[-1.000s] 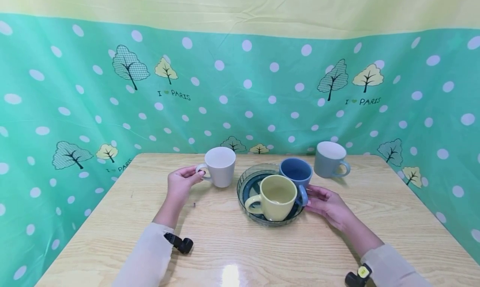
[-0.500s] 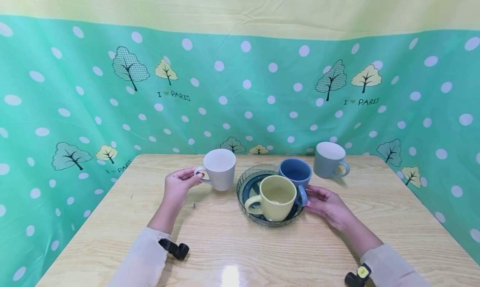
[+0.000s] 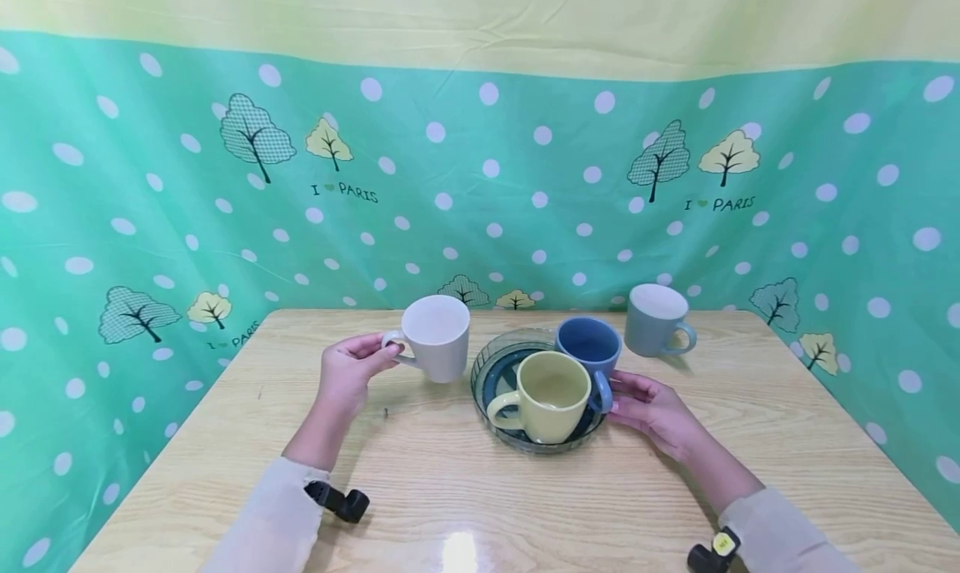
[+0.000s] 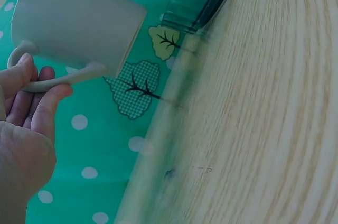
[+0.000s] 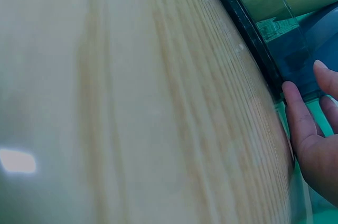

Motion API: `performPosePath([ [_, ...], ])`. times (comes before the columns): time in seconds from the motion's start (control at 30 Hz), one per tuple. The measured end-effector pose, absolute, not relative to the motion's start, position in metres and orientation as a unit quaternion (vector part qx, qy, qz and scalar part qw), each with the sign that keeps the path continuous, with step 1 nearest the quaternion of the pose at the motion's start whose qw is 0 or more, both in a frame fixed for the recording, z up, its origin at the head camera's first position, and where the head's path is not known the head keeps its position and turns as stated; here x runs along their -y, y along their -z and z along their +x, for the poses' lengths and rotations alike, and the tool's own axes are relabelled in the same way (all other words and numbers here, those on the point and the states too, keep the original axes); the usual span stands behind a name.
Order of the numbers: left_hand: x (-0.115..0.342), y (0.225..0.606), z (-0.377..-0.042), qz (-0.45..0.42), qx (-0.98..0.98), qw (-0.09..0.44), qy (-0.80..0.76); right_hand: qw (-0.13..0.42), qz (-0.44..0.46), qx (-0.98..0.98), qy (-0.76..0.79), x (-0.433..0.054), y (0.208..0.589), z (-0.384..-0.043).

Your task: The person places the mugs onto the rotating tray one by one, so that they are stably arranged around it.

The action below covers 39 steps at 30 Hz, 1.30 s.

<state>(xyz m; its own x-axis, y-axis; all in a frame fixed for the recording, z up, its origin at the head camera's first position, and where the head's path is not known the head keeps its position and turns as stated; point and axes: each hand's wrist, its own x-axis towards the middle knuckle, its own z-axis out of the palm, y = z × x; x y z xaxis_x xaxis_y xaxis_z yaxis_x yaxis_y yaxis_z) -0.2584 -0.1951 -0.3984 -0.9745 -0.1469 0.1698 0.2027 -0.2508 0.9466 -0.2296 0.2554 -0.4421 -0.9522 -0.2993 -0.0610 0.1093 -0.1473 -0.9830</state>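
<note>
My left hand [image 3: 352,373] pinches the handle of a white mug [image 3: 441,344], which is raised above the tabletop, left of a round clear glass dish [image 3: 487,411]. In the left wrist view the thumb and fingers grip the mug handle [image 4: 68,80]. A yellow mug [image 3: 555,402] and a blue mug [image 3: 590,340] stand in the dish, the blue one behind and to the right. My right hand [image 3: 656,415] rests against the dish's right side, beside the blue mug's handle. In the right wrist view its fingertips [image 5: 290,89] touch the dish near its base.
A grey-blue mug [image 3: 652,327] with a white inside stands at the back right of the wooden table [image 3: 495,506]. A green dotted cloth [image 3: 420,181] hangs behind the table and along its sides. Each wrist wears a small black camera [image 3: 341,502].
My left hand has drawn a little to the left and nearer, lifting the white mug slightly with it. The right hand and the mugs in the dish stay put.
</note>
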Motion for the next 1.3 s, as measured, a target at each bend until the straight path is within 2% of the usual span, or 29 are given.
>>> performPosePath([
  [0.3, 0.193, 0.392, -0.254, -0.054, 0.595, 0.110, 0.795, 0.135, -0.074, -0.635, 0.757, -0.255, 0.443, -0.230],
  [1.3, 0.173, 0.378, -0.258, -0.113, 0.588, 0.044, 0.800, 0.151, -0.090, -0.646, 0.743, -0.260, 0.441, -0.239],
])
